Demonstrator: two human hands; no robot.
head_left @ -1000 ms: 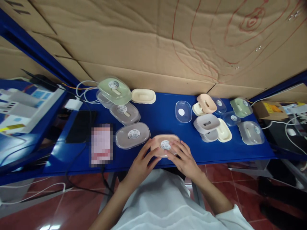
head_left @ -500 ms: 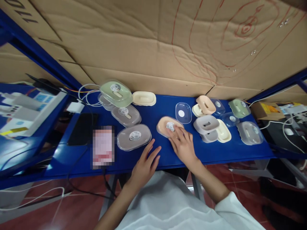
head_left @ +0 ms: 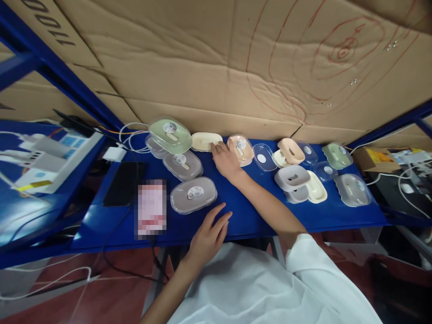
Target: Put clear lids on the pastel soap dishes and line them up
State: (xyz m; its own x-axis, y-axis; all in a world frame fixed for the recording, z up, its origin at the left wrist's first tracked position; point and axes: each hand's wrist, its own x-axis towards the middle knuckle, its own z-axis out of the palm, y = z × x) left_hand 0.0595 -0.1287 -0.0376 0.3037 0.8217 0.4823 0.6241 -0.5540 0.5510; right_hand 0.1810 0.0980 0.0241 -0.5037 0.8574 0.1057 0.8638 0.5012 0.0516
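Note:
At the back of the blue table, my right hand (head_left: 226, 161) has its fingers curled over the near right end of a cream soap dish (head_left: 201, 141). Its fingertips are partly hidden. Just right of that hand is a peach soap dish (head_left: 242, 153) under a clear lid with a round label. My left hand (head_left: 208, 238) hovers by the table's front edge, empty, fingers stretched out. The nearest thing to it is a lidded grey soap dish (head_left: 189, 200). Behind that one are another lidded grey dish (head_left: 185, 172) and a lidded green dish (head_left: 165, 140).
To the right lie a loose clear lid (head_left: 265, 162), a peach dish (head_left: 289, 150), a grey dish (head_left: 292, 177) and a cream dish (head_left: 319, 191). A dark phone-like slab (head_left: 118, 189) and a blurred pink-white item (head_left: 151, 207) are at left. Cardboard (head_left: 189, 67) walls the back.
The lidded peach dish has gone from the table's middle to the back, beside the cream dish. My right hand has let go of it and moved left onto the cream dish. My left hand barely moved.

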